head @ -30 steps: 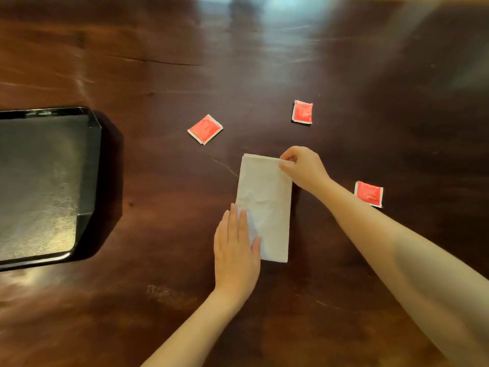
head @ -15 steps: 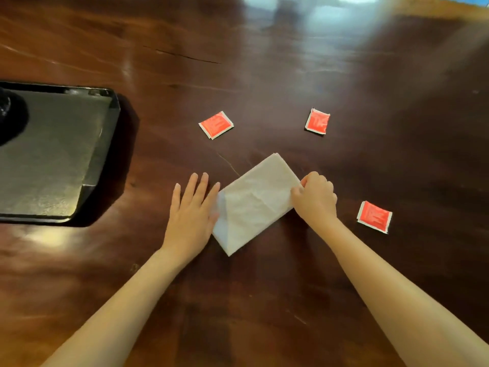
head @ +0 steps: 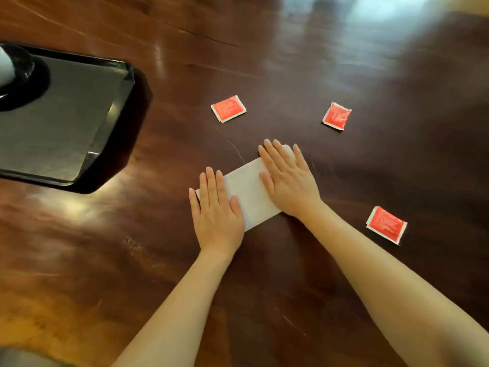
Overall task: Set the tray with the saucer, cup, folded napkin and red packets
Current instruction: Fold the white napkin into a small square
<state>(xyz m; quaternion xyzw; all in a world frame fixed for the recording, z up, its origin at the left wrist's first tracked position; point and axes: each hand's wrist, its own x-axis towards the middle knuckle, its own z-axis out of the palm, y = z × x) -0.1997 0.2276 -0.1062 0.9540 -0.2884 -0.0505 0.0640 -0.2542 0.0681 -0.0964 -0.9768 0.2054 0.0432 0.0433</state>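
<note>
A folded white napkin [head: 248, 189] lies slanted on the dark wooden table. My left hand [head: 215, 210] rests flat on its near-left end, and my right hand [head: 287, 178] lies flat over its far-right end, fingers spread. Three red packets lie around it: one [head: 228, 108] beyond on the left, one [head: 336, 116] beyond on the right, one [head: 386, 225] to the right of my right forearm. The black tray [head: 105, 123] sits at the left. At its far-left edge a dark saucer [head: 37, 83] carries a white cup [head: 5, 67], mostly cut off by the frame.
The glossy wooden table [head: 264, 49] stretches far beyond the packets with bright window reflections. A grey patch of cloth [head: 23, 358] shows at the bottom left corner.
The napkin was turned to a slant and folded narrower. My right hand went from pinching its corner to pressing flat on it, and my left hand moved onto its near end.
</note>
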